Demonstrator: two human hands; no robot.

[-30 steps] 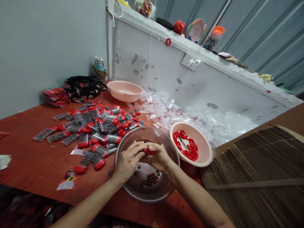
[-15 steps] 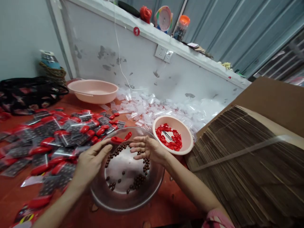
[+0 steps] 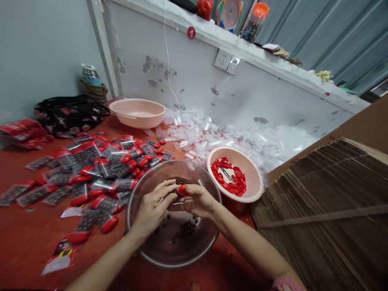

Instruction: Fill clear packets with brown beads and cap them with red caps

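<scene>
My left hand (image 3: 156, 204) and my right hand (image 3: 198, 200) meet above a clear bowl (image 3: 142, 246). Between their fingertips is a small red plastic case (image 3: 182, 190), partly hidden. The right thumb lies close against it, and the left fingers are closed around its other side. Dark brown beads (image 3: 186, 229) lie in the bowl beneath, several in a cluster near the front and more behind the fingers. Whether beads are inside the case cannot be seen.
Right of the bowl stands a pink basin (image 3: 257, 190) of red plastic pieces (image 3: 239, 182). Filled bags with red ends (image 3: 103, 184) are heaped at left. Behind are clear plastic sleeves (image 3: 200, 137) and another pink basin (image 3: 136, 115). Stacked cardboard (image 3: 321, 202) borders the right side.
The left hand has brought the red case, which was spread apart, over to the right hand. The right hand, open with palm up before, has closed on it. The view has shifted left.
</scene>
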